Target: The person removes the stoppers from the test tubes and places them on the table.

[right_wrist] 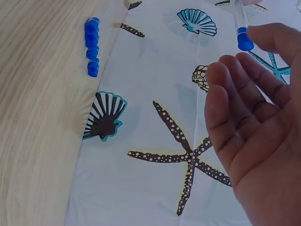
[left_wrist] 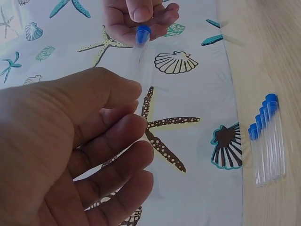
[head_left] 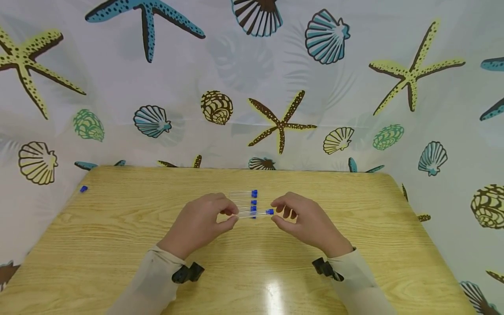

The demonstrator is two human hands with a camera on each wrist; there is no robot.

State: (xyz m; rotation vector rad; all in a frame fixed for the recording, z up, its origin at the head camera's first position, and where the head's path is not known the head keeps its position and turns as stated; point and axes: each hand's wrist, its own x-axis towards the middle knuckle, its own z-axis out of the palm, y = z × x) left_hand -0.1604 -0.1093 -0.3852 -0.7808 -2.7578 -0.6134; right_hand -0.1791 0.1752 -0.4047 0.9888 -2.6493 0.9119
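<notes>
My left hand [head_left: 204,221] pinches the plain end of a clear test tube [head_left: 258,214] between thumb and forefinger, its blue cap [head_left: 269,211] pointing right. Beside that cap is my right hand [head_left: 305,221], fingers loosely bent and apart, holding nothing. In the right wrist view its thumb comes close to the cap [right_wrist: 245,41]. Several more clear tubes [left_wrist: 270,150] with blue caps lie side by side on the table, partly behind the held tube in the head view.
A small blue piece [head_left: 83,189] lies near the left edge of the wood-grain table [head_left: 118,236]. A white cloth [head_left: 177,78] printed with shells and starfish hangs behind and at the sides. Dark wrist cameras [head_left: 188,273] sit on both sleeves.
</notes>
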